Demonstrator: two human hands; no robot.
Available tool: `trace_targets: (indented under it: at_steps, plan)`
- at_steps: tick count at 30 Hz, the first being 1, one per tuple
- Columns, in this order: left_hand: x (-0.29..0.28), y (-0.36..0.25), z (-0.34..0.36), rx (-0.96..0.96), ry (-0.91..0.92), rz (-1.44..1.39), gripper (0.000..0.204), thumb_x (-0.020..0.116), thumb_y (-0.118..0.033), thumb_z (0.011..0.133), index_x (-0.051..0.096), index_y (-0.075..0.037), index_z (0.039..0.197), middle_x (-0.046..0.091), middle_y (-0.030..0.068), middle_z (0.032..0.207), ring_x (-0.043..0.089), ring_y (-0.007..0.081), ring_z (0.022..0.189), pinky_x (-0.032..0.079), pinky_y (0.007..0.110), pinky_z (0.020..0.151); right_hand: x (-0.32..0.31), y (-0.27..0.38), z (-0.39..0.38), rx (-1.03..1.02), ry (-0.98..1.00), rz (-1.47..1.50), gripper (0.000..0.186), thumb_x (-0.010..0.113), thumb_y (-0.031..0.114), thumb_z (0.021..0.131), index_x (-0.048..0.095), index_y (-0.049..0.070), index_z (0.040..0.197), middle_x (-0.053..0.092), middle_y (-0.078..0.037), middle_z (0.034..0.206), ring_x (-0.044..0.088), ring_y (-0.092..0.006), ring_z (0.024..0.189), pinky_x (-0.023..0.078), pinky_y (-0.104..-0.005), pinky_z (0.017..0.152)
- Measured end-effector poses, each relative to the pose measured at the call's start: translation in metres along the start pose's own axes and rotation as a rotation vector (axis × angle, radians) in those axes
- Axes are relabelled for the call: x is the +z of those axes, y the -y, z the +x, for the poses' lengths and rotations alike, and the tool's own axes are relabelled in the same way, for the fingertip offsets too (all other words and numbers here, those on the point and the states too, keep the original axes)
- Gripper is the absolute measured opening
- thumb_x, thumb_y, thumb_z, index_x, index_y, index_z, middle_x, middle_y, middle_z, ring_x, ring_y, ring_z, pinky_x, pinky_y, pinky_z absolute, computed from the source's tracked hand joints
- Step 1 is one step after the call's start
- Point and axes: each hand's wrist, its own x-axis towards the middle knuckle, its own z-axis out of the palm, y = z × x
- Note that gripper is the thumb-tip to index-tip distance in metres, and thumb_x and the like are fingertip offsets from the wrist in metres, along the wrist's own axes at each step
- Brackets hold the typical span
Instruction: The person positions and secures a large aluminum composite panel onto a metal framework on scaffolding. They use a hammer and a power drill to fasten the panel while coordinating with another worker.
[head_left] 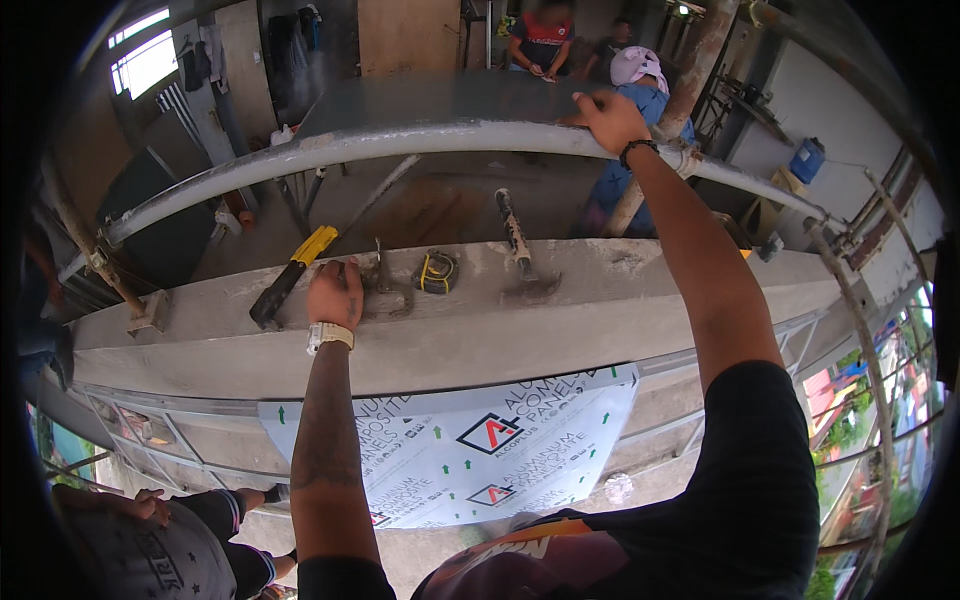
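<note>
While two hands (335, 292) (610, 118) brace, ledge (600, 300) holds four tools.

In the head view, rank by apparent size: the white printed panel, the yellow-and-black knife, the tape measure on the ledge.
1. White printed panel, by far the largest.
2. Yellow-and-black utility knife.
3. Yellow-and-black tape measure, smallest.
The panel lies nearer the camera, but the gap is plain.

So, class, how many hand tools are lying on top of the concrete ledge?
4: a yellow-handled tool at the left, a metal clamp touching the left hand, a tape measure and a hammer to its right. The hand may hide more.
</note>
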Motion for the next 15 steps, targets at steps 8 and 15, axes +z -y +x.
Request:
trace_targets:
  at_steps: [8,15]
  plan:
    - [-0.007,0.008,-0.009,-0.006,0.019,-0.047,0.037,0.06,-0.035,0.097,0.07,-0.001,0.087,0.07,0.0246,0.087,0.067,0.0444,0.089,0.055,0.053,0.082,0.023,-0.032,0.02,-0.155,-0.055,0.015,0.057,0.056,0.053,0.1,0.073,0.0,0.114,0.075,-0.02,0.096,0.072,-0.0326,0.092,0.051,-0.0403,0.087]
    - [-0.011,0.014,-0.015,-0.092,-0.022,-0.075,0.04,0.059,-0.038,0.095,0.074,-0.001,0.089,0.072,0.0242,0.09,0.07,0.0413,0.091,0.056,0.049,0.085,0.039,-0.088,0.07,-0.186,0.0,-0.025,0.06,0.053,0.056,0.1,0.071,0.005,0.125,0.073,-0.015,0.106,0.068,-0.0261,0.101,0.047,-0.036,0.095]
